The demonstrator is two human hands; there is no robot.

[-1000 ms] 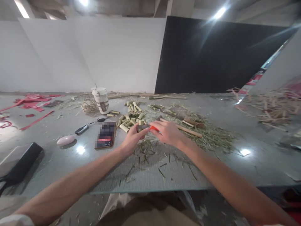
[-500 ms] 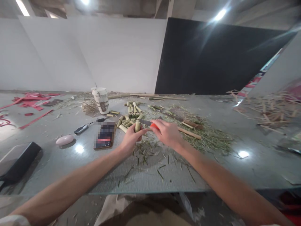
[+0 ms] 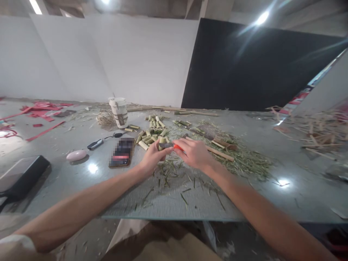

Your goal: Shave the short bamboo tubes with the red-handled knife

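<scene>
My left hand is closed around a short piece of bamboo, held upright over the table. In my right hand is a knife with an orange-red handle. Its dark blade lies across the bamboo piece near my left thumb, and I cannot tell how deep it sits. Just beyond my hands is a pile of short cut bamboo pieces. Green shavings spread to the right, with a longer bamboo stick lying among them.
Left of my hands lie a phone, a pink rounded object and a black box-shaped device. A paper cup stands behind them. Red strips lie far left; thin wooden sticks are heaped far right.
The knife blade has moved from beyond the bamboo piece to across it, nearer me. Both hands keep their hold. The whole view has shifted slightly.
</scene>
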